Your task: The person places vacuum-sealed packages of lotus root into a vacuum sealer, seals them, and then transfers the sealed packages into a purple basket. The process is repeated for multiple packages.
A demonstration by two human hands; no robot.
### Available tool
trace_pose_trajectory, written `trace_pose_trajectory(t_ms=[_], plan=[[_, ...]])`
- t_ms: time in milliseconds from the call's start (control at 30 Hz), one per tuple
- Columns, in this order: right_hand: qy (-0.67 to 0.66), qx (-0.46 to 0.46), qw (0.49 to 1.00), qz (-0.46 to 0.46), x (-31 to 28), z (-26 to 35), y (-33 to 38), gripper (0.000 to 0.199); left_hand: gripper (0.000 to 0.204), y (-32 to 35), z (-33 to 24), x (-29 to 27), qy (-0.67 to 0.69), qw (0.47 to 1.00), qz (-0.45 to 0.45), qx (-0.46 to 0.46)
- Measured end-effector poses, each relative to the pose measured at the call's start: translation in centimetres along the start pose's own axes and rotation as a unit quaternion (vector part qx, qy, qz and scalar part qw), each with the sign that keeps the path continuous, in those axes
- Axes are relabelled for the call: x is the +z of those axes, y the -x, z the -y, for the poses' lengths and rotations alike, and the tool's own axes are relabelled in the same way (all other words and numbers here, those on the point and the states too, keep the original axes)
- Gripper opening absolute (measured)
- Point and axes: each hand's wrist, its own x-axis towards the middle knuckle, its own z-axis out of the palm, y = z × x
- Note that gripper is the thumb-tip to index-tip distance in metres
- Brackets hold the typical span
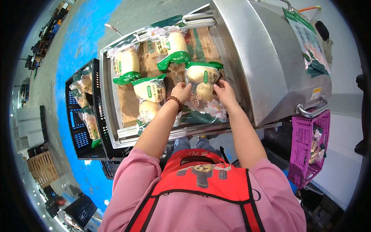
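Observation:
A clear plastic bag of lotus root (pixel 205 92), with a green band at its far end, lies at the right of a steel tray (pixel 106 92). My left hand (pixel 181 92) is closed at the bag's left edge. My right hand (pixel 226 92) has its fingers bent closed on the right edge. Three more bags of lotus root lie in the tray: the far-left bag (pixel 126 63), the far-middle bag (pixel 176 44) and the near-left bag (pixel 148 96). Brown cardboard (pixel 125 102) lines the tray under them.
A large steel lid-like housing (pixel 259 58) rises right of the tray, with a metal handle (pixel 312 109). At the left stands a black crate (pixel 73 127) with bagged lotus root in it. To the right is a purple crate (pixel 299 154) with more bags.

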Motion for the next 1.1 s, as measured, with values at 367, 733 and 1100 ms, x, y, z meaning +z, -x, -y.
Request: trace_pose_trajectory(t_ms=[367, 733, 1100], plan=[[0.163, -0.090, 0.981, -0.049, -2.2, 0.4, 3.2, 0.043, 0.050, 5.0, 0.9, 0.6, -0.044, 0.988, -0.072, 0.126], [0.209, -0.093, 0.965, -0.127, -4.0, -2.2, 10.0, 0.037, 0.056, 10.7, -0.1, -2.4, -0.044, 0.991, 0.038, 0.119], [0.095, -0.105, 0.980, -0.141, -3.4, -5.0, 10.1, 0.019, 0.021, 11.1, 1.6, -0.8, -0.113, 0.976, -0.031, 0.184]])
